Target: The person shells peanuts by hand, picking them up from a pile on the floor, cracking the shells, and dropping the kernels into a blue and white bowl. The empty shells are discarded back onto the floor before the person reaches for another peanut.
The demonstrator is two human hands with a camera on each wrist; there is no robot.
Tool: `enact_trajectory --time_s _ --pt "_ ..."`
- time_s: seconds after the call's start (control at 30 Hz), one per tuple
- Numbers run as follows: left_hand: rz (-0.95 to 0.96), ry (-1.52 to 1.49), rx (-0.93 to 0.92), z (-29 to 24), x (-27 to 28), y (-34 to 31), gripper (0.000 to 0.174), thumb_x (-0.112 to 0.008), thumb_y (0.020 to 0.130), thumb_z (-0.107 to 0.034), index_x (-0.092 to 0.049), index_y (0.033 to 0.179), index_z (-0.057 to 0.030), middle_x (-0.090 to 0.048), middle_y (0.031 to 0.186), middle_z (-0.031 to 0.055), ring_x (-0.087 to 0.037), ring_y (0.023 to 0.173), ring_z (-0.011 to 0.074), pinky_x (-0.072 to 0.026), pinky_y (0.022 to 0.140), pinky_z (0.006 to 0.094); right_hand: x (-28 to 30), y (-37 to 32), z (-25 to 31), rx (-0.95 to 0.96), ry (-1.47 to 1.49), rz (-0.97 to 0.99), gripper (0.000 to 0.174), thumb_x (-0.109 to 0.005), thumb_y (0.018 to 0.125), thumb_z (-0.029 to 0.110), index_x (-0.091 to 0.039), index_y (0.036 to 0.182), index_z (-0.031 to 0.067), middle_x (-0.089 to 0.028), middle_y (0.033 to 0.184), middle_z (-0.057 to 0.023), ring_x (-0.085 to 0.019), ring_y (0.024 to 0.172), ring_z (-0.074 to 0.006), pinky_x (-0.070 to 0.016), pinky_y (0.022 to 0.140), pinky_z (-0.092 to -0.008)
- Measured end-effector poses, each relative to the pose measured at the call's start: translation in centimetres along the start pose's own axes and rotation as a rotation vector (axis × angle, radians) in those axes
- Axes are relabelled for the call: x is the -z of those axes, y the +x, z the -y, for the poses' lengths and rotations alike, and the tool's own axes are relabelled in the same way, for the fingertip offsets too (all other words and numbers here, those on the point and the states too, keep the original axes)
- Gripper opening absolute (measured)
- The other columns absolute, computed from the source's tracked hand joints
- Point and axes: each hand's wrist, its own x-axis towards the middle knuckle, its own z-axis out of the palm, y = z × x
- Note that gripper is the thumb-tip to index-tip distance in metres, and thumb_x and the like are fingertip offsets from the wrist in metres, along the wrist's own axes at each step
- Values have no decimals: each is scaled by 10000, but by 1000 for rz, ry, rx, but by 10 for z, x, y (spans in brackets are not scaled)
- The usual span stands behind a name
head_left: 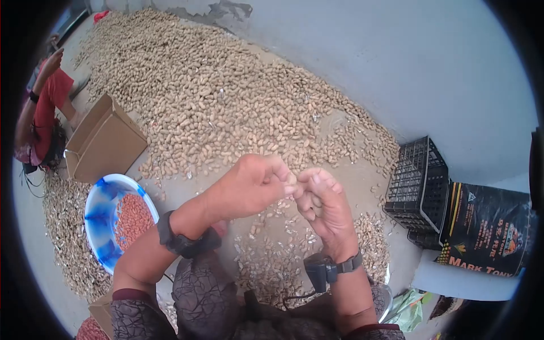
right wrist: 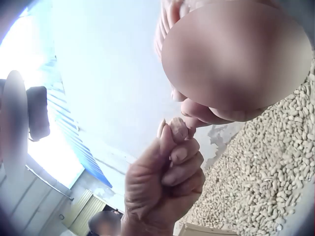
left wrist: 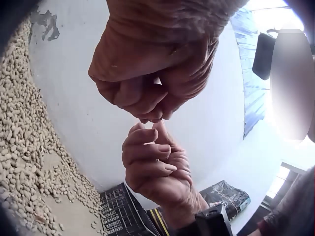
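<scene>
A single peanut in its shell (right wrist: 178, 129) is pinched between the thumb and fingers of my left hand (head_left: 246, 184), in front of my body. My right hand (head_left: 326, 207) meets it from the other side, its thumb and curled fingers gripping at the same peanut. In the left wrist view, the fingertips of both hands (left wrist: 152, 120) come together and hide most of the peanut. Below them, broken shells (head_left: 272, 249) are strewn over the floor. A blue-and-white basin (head_left: 93, 218) holding reddish shelled kernels (head_left: 134, 221) stands by my left forearm.
A large heap of unshelled peanuts (head_left: 209, 90) spreads along the wall (head_left: 396, 56). An open cardboard box (head_left: 110, 144) stands at left, near another seated person (head_left: 48, 107). Black plastic crates (head_left: 416, 187) and a black printed sack (head_left: 487, 226) are on the right.
</scene>
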Motion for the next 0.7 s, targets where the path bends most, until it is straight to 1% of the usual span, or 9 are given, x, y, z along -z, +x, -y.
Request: enact_trajectory --time_s 0.07,0.13,0.2,0.27,0.3,0.37,0.43,0.57,0.7 --pt "14 140 -108 -25 -7 -6 168 -634 751 -167 -562 755 -15 -470 553 -42 -382 501 31 -301 415 222 -14 -18 22 52 -12 7 141 -552 839 160 -551 879 24 -582 705 -32 -508 522 -38 -343 385 -132" --pt "48 223 -194 -44 -19 -11 170 -636 749 -167 -560 747 -15 -471 548 -34 -391 506 29 -307 417 217 -22 -38 37 24 -216 -3 136 -578 820 146 -556 868 21 -578 686 -21 -500 515 -27 -335 379 -130" --pt "89 301 -266 -58 -33 -19 173 -638 747 -167 -558 740 -14 -472 543 -27 -400 510 27 -313 418 213 -19 -59 45 66 -253 -33 129 -587 811 139 -560 860 22 -575 672 -16 -497 506 -24 -330 376 -128" --pt "158 211 -89 -72 -46 -24 187 -643 750 -173 -554 735 -9 -482 558 -26 -425 527 26 -329 430 199 -14 -77 51 105 -294 -59 123 -597 803 131 -564 852 23 -572 657 -10 -494 497 -22 -325 374 -126" --pt "167 225 -99 -78 -53 -24 187 -643 750 -173 -554 735 -9 -482 558 -26 -425 527 26 -329 430 199 -11 -86 52 118 -222 -60 113 -596 801 123 -566 843 23 -567 642 -9 -491 485 -24 -326 370 -126" --pt "155 205 -29 -83 -65 -24 194 -649 751 -167 -550 723 -2 -493 576 -23 -446 544 28 -340 436 192 -5 -96 50 147 -129 -60 103 -595 798 115 -567 834 22 -563 628 -8 -488 473 -25 -327 367 -127" --pt "156 224 -47 -84 -74 -23 192 -646 755 -163 -547 732 1 -495 582 -24 -445 546 26 -339 437 189 1 -100 44 225 -18 -62 92 -594 794 102 -562 830 23 -559 614 -9 -486 461 -28 -334 359 -131" --pt "102 321 -122 -88 -96 -25 164 -619 779 -137 -530 794 0 -481 579 -35 -434 544 19 -342 451 176 17 -102 35 272 128 -70 86 -594 793 95 -557 824 24 -560 618 -13 -488 461 -31 -339 353 -135" --pt "152 269 -16 -89 -110 -21 148 -577 808 -120 -501 867 -7 -487 609 -25 -442 553 17 -341 450 179 24 -106 35 302 211 -57 105 -601 795 112 -550 833 27 -564 635 -13 -492 473 -32 -341 361 -132"
